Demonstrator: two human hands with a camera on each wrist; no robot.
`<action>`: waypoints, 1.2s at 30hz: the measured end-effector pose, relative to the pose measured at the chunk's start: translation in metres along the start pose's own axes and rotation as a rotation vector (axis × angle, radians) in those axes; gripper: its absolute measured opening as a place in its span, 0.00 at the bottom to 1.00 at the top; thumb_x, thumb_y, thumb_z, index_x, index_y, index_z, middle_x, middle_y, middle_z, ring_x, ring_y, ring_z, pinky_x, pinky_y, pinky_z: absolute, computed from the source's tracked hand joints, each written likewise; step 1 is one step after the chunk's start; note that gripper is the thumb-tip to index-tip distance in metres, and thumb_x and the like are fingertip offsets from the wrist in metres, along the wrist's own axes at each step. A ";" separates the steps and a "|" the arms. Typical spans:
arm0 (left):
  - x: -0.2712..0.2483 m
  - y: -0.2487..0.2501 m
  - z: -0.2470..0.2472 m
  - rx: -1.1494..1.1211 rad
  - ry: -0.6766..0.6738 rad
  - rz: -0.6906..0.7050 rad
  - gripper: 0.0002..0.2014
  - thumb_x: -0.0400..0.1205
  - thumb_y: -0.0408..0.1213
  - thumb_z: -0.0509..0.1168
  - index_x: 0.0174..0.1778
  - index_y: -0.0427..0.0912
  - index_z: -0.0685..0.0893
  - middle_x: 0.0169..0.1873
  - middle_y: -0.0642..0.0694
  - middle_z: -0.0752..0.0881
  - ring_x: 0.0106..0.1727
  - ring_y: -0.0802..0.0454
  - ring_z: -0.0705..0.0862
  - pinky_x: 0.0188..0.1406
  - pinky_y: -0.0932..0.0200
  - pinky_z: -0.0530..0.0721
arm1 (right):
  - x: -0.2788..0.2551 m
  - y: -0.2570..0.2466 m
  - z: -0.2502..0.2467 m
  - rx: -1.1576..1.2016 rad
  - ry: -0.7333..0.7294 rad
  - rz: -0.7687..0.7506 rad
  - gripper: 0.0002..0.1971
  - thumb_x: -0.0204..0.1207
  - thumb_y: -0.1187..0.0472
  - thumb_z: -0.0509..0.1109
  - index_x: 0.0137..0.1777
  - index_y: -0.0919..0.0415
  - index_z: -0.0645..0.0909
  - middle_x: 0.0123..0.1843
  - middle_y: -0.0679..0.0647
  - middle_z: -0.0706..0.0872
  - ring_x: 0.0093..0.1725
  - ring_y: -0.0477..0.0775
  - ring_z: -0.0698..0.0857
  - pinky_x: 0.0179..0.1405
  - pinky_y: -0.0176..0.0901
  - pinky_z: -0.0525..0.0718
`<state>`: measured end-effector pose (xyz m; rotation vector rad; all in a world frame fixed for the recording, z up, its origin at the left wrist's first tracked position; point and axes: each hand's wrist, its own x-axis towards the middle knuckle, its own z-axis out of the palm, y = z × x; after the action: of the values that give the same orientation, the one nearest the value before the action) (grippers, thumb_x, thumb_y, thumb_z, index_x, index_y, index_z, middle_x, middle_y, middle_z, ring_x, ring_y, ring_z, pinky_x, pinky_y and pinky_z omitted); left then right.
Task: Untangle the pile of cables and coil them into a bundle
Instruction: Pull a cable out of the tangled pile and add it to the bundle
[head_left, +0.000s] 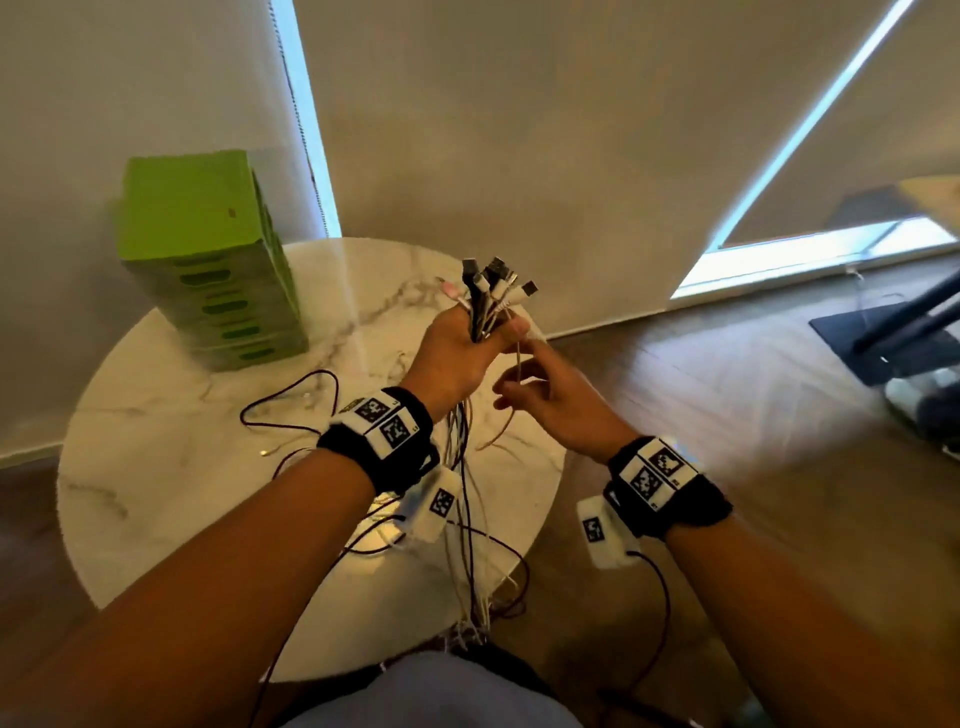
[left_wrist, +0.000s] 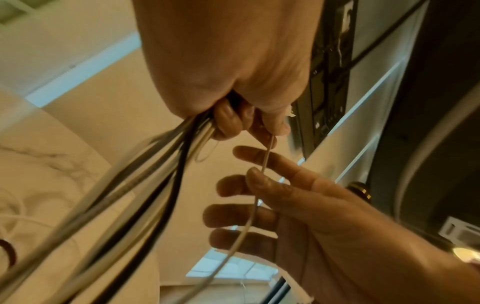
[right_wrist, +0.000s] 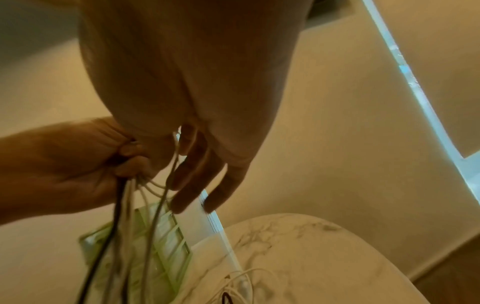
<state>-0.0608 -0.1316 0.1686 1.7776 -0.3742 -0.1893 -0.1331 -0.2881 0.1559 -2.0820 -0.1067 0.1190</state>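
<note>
**Cables gathered in the left hand above the tabletop**

The left hand (head_left: 457, 358) is raised over the round marble tabletop (head_left: 156, 457), fingers curled tight round a bunch of cables (head_left: 488, 291) with the plugs sticking up and the rest trailing down to the tabletop edge. The right hand (head_left: 550, 395) is just beside it, fingers spread and relaxed, a single pale cable (left_wrist: 262, 170) running across them. A green box (head_left: 208, 254) stands at the tabletop's far left.
</note>
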 end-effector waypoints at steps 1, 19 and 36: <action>0.000 0.001 0.009 0.040 -0.034 0.002 0.13 0.84 0.50 0.71 0.51 0.43 0.91 0.41 0.49 0.93 0.46 0.55 0.91 0.55 0.46 0.87 | -0.006 0.001 -0.003 0.043 0.045 0.027 0.16 0.87 0.63 0.66 0.73 0.55 0.74 0.56 0.54 0.88 0.46 0.51 0.93 0.52 0.45 0.92; -0.007 0.003 0.033 -0.472 -0.152 -0.319 0.19 0.89 0.55 0.57 0.37 0.46 0.73 0.30 0.51 0.71 0.28 0.57 0.64 0.22 0.65 0.65 | -0.071 0.106 -0.011 -0.439 -0.118 0.289 0.47 0.74 0.47 0.78 0.88 0.42 0.54 0.88 0.52 0.60 0.87 0.58 0.60 0.85 0.65 0.60; -0.001 -0.017 0.022 -0.214 0.031 -0.280 0.22 0.91 0.55 0.54 0.39 0.41 0.75 0.27 0.47 0.77 0.23 0.54 0.76 0.23 0.59 0.80 | -0.041 0.054 -0.004 -0.163 0.428 -0.144 0.12 0.88 0.59 0.65 0.67 0.57 0.85 0.44 0.32 0.83 0.38 0.36 0.84 0.41 0.36 0.86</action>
<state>-0.0661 -0.1485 0.1471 1.6128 -0.0766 -0.3852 -0.1723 -0.3229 0.1125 -2.2063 -0.0045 -0.4340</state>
